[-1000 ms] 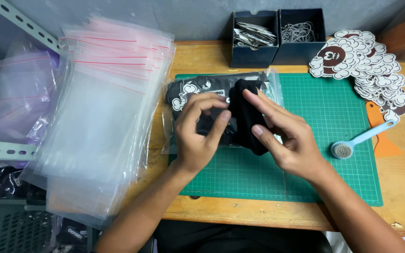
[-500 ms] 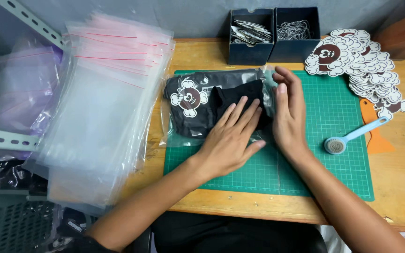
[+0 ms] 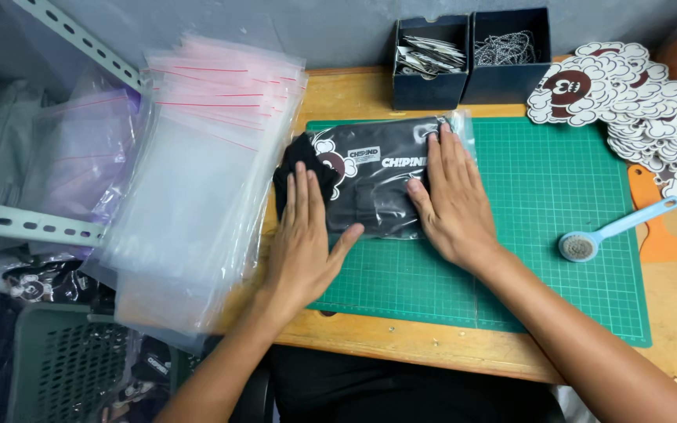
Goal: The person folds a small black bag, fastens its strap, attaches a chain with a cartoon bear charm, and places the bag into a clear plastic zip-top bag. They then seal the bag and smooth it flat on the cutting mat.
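- Head view: black folded garment in clear bag [image 3: 374, 184] lies on green cutting mat [image 3: 542, 227], upper-left part of mat, its left end hanging just past mat edge onto wooden table [image 3: 354, 90].
- L hand [image 3: 303, 243] flat, palm down, fingers straight & together, pressing bag's lower-left end; nothing gripped.
- R hand [image 3: 448, 196] also flat, palm down, on bag's right end, fingertips near top edge; open, no grasp.
- Both hands touch the bag, w/ middle of bag showing betw. them.
- Stack of clear zip bags w/ red seal lines [image 3: 205, 164] just left of garment, fanned over table edge.
- Two dark boxes at back of table: left box [image 3: 429, 59] w/ metal clips, right box [image 3: 511, 51] w/ ball chains.
- Pile of cloud-shaped stickers [image 3: 636, 102] at far right, off the mat.
- Light-blue handled brush [image 3: 613, 227] on mat's right edge, well apart from R hand.
- Orange flat piece [image 3: 656, 231] under brush handle.
- Green plastic crate [image 3: 56, 368] lower left, below table.
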